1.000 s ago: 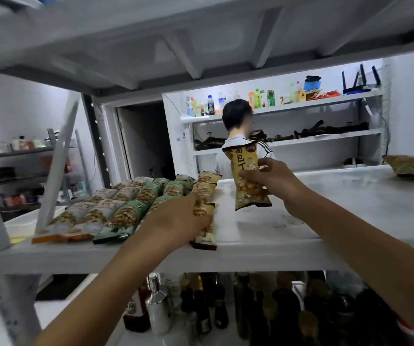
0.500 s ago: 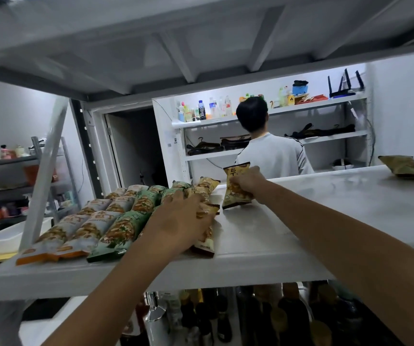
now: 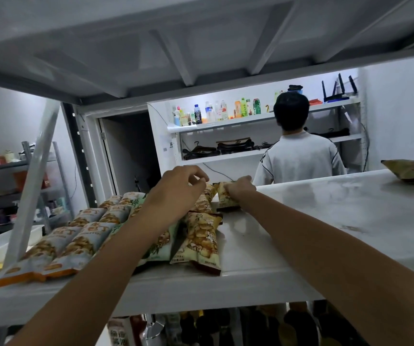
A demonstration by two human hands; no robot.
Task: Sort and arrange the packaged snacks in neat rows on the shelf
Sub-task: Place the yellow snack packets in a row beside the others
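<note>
R hand at far edge of shelf board, fingers curled tight round yellow pkt; pkt's near end rests on board. L hand also at far edge, just left of R hand, fingers bent over rear pkt of yellow row; pinching or only touching, can't tell. Board's left part: white-orange pkts, green pkts, front yellow pkt, in rows running front to back. Stray pkt at board's far right, well apart.
</note>
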